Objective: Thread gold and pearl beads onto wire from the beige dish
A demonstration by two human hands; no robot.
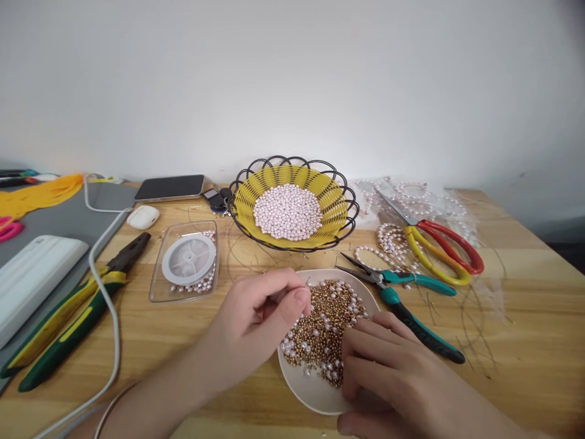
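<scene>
the right hand (393,372) lies nearest, its fingers (365,341) curled down over the near right edge of the white dish (315,393), touching the heap of gold beads (326,329); whether they grip anything cannot be told. the left hand (256,323) hovers just left of the dish, thumb and forefinger pinched shut on something thin, seemingly a pin or wire, at the heap's left edge. the beads lie between both hands, the right one lower and closer. beyond the dish on the bench (150,341): teal pliers (402,299), red-yellow scissors (439,247), a yellow basket (338,207) of pearls, a cord spool (189,259).
</scene>
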